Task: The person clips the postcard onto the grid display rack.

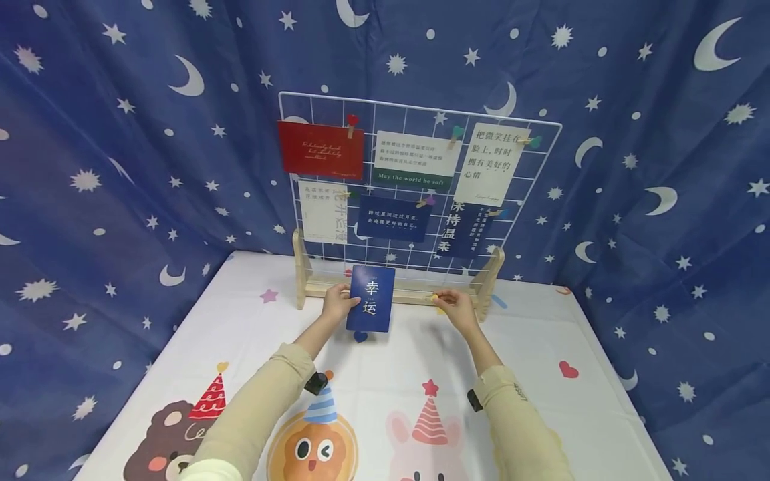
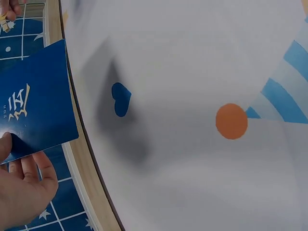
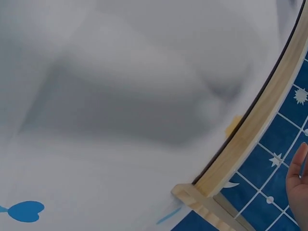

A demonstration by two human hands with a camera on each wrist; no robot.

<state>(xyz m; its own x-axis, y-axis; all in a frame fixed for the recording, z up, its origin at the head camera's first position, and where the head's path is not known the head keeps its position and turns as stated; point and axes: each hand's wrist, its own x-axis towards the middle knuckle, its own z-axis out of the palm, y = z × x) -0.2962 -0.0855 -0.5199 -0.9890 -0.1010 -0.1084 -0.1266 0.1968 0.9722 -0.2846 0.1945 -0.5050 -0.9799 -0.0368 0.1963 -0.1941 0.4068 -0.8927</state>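
Observation:
Between its thumb and fingers my left hand (image 1: 338,304) pinches a dark blue card (image 1: 380,287) by its left edge. The card stands upright with white characters facing me, in front of the lower part of the white wire grid rack (image 1: 421,105). My right hand (image 1: 460,311) pinches a small wooden clothespin (image 1: 433,298) with a yellow decoration, to the right of the card and apart from it. In the left wrist view the clothespin (image 2: 6,24) shows at the top left. Only part of the right hand (image 3: 298,185) appears in the right wrist view, its clothespin out of sight.
Clothespins fix several cards to the grid, among them a red card (image 1: 319,150), a white and green card (image 1: 415,157) and a blue card (image 1: 394,218). Wooden feet (image 1: 491,284) support the rack on a white cartoon-printed tablecloth (image 1: 385,374). A starry blue curtain (image 1: 240,167) hangs behind.

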